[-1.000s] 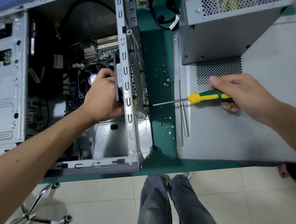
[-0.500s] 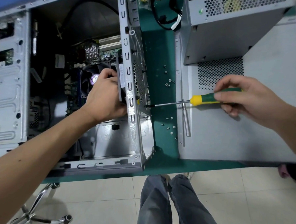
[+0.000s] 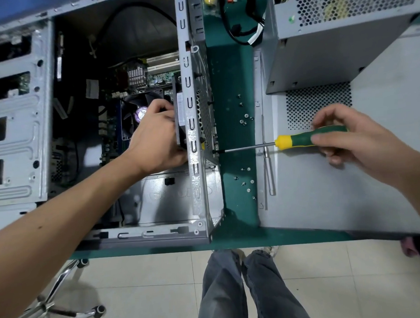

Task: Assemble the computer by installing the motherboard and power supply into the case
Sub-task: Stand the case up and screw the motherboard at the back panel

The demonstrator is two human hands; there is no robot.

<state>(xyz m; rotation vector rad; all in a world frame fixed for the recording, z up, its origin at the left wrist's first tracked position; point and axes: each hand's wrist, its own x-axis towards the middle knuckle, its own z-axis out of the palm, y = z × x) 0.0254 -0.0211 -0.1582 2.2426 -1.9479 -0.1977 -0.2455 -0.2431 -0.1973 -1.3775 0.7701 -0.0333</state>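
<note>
Our left hand (image 3: 159,134) grips a black rear fan (image 3: 179,116) inside the open grey metal computer case (image 3: 196,140) on the green counter (image 3: 232,84). Our right hand (image 3: 349,137) holds a green-and-yellow screwdriver (image 3: 300,140), its tip at the case's rear panel. The grey power supply (image 3: 332,43) sits outside, well right of the case.

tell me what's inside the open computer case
Inside the computer case: a motherboard with a small heatsink, a black fan, and the left hand holding a rear fan. The hand and forearm cover the board beneath.
</note>
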